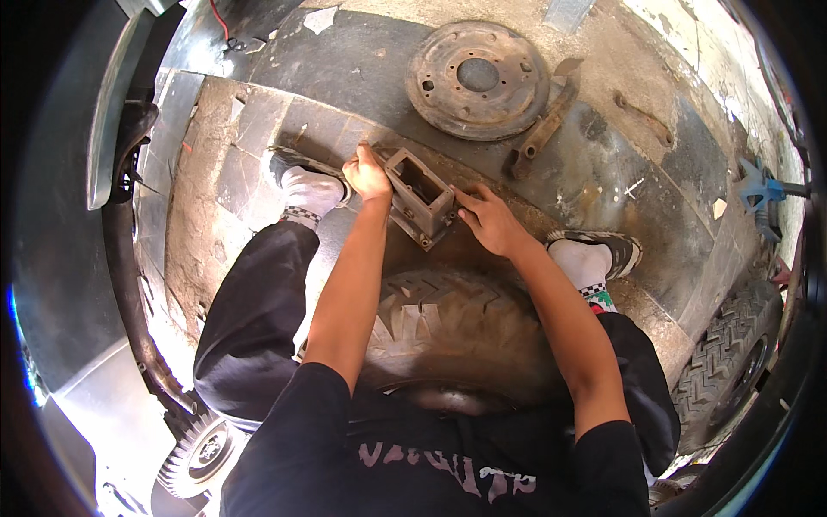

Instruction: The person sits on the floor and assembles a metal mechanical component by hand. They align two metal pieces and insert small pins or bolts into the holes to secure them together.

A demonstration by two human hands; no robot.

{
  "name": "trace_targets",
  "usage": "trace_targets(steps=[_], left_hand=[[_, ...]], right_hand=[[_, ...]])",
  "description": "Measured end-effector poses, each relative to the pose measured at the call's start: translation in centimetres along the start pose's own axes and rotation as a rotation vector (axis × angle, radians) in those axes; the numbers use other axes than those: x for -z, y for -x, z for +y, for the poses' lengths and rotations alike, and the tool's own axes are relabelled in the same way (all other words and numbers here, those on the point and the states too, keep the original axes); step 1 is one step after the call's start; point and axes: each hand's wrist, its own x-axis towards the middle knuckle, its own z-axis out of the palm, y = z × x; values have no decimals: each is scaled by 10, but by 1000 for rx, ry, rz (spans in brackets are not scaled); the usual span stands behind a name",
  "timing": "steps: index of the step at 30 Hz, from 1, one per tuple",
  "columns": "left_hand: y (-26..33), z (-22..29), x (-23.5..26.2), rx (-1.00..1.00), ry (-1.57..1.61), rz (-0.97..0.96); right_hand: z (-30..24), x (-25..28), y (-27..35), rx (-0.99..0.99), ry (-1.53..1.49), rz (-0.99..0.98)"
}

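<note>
A grey-brown cast metal housing (419,191) with a rectangular opening in its top is held tilted between my feet, above the floor. A flange with bolt holes runs along its lower edge. My left hand (367,175) is closed on the housing's left end, thumb up along the edge. At its right end is my right hand (493,221), fingers partly stretched and apart, fingertips at the housing's side. Whether they press on it, I cannot tell. Under my forearms lies a large, dusty tyre (457,323), between my legs.
Beyond the housing lies a round, rusty metal disc (478,79) with a centre hole. Next to it is a long rusty metal bracket (544,125), and farther right a smaller metal arm (644,117). A blue tool or stand (767,191) and another treaded tyre (728,366) stand at right.
</note>
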Motion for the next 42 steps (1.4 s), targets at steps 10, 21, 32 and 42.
trace_targets(steps=[10,21,32,42], left_hand=[[-2,8,-6,31,-65,87],[-1,1,0,50,102,86],[26,76,33,-66,234,114],[95,192,145,68,814,-83]], right_hand=[[-9,33,100,-101,179,-74],[-28,71,155,-176,396,-105],[-71,76,170,-287,271,394],[-149,22,205,-301,139,535]])
